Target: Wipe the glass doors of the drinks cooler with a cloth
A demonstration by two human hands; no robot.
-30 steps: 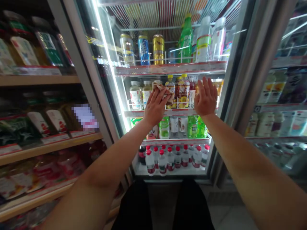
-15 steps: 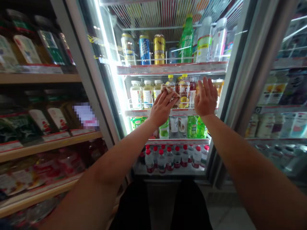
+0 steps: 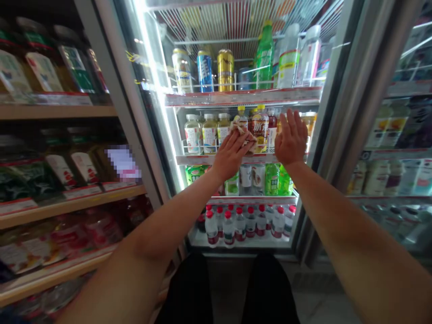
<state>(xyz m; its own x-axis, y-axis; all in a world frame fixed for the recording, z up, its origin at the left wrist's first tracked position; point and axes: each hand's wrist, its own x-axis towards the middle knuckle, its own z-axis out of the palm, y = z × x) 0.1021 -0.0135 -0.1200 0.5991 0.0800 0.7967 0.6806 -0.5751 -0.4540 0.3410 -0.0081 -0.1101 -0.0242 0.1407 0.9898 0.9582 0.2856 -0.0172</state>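
My left hand (image 3: 232,150) lies over a crumpled beige cloth (image 3: 248,140) and presses it to the glass door (image 3: 216,102) of a drinks fridge. Its fingers point up and to the right, and the cloth sticks out past the fingertips. To the right, my right hand (image 3: 290,137) is flat on or just before the same glass, fingers up, holding nothing. Behind the glass, at hand height, stand bottles with yellow caps (image 3: 260,128) and pale-capped tea bottles (image 3: 192,134). The hands partly hide this row.
An upper fridge shelf holds cans (image 3: 225,70) and a green bottle (image 3: 264,56). Red-capped water bottles (image 3: 240,225) stand at the bottom. Wooden shelves (image 3: 84,202) with bottles flank the left. A metal door frame (image 3: 362,90) and another fridge section are on the right.
My left hand and the cloth have shifted very slightly right and down on the glass. My right hand stays in nearly the same place.
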